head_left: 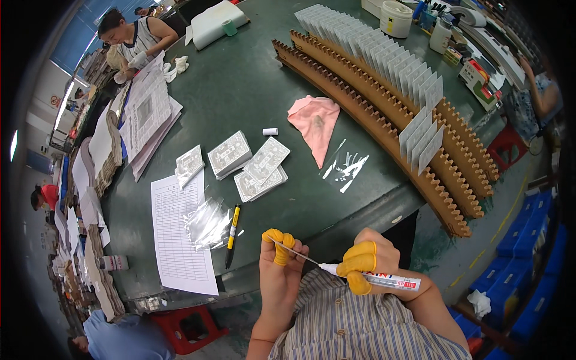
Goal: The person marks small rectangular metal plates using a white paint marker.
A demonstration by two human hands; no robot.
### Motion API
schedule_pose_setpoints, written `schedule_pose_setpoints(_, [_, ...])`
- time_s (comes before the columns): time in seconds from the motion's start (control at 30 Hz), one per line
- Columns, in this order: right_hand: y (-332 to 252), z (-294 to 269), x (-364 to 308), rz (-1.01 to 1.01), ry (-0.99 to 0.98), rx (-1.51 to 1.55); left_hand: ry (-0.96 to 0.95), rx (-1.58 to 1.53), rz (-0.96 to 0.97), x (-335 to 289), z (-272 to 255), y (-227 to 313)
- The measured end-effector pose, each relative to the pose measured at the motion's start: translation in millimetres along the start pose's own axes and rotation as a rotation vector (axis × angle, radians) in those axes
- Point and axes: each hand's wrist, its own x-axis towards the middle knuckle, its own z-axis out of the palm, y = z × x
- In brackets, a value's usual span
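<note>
Near the table's front edge, my left hand [282,267] pinches a thin flat plate [303,257], seen almost edge-on, so its face is hidden. My right hand [375,255] is closed around a white marker [393,281], its tip against or very near the plate's lower right edge. Yellow finger cots cover some fingers of both hands. Beyond them, several stacks of silvery patterned plates [230,154] lie on the dark green table [240,102]. A black and yellow pen [233,236] rests beside clear plastic film [208,223] on a printed form [180,264].
Long brown notched racks [360,96] curve along the right, with rows of upright plates [384,53] in them. A pink cloth [314,125] and plastic scraps [346,171] lie mid-table. Newspapers [147,114] are at left, near a co-worker [135,39]. A white tub [395,19] stands far right.
</note>
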Motion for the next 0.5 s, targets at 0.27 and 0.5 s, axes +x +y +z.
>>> schedule_pose_setpoints(0.27, [2.0, 1.5, -3.6, -0.006, -0.022, -0.023, 0.017, -0.122, -0.005, 3.5, -6.0, 5.3])
schedule_pose_setpoints(0.5, [0.7, -1.2, -6.0, 0.017, 0.022, -0.064, 0.072, -0.438, -0.131, 3.6, -13.6, 6.4])
